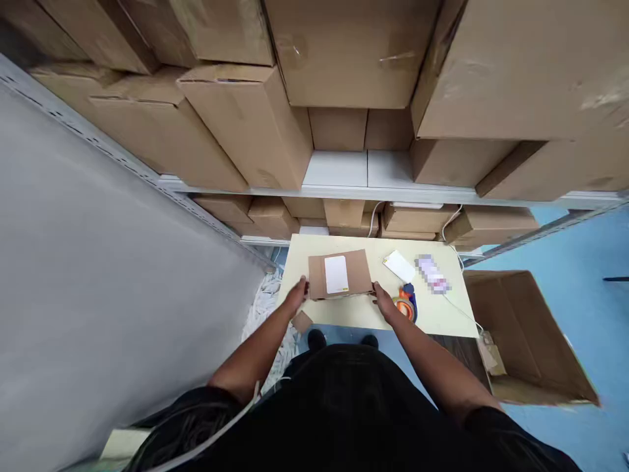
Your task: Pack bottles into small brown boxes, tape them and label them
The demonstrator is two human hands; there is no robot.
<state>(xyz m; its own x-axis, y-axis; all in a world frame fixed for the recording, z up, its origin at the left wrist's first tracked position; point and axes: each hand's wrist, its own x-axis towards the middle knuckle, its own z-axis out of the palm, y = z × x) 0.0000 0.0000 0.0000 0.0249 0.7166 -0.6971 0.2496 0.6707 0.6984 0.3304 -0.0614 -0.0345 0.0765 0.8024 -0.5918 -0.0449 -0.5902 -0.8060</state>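
Note:
A flat brown cardboard box (362, 270) with a white label (337, 274) lies on the pale table (314, 314) in front of me. My left hand (297, 293) grips its near left corner, fingers curled at the edge. At the near right corner my right hand (382, 300) holds the box too, thumb and fingers at its side. Right of the box are a white stack of labels or slim white box (400, 266) and an orange and blue tape dispenser (407, 303). A phone-like item (432, 274), blurred out, lies farther right with a cable.
Shelves (344, 191) packed with cardboard boxes (354, 52) rise behind the table. A large open carton (531, 328) stands on the blue floor at right. White scrap strips (263, 305) lie at left, beside a grey wall (98, 275). A white cable (459, 305) crosses the table's right side.

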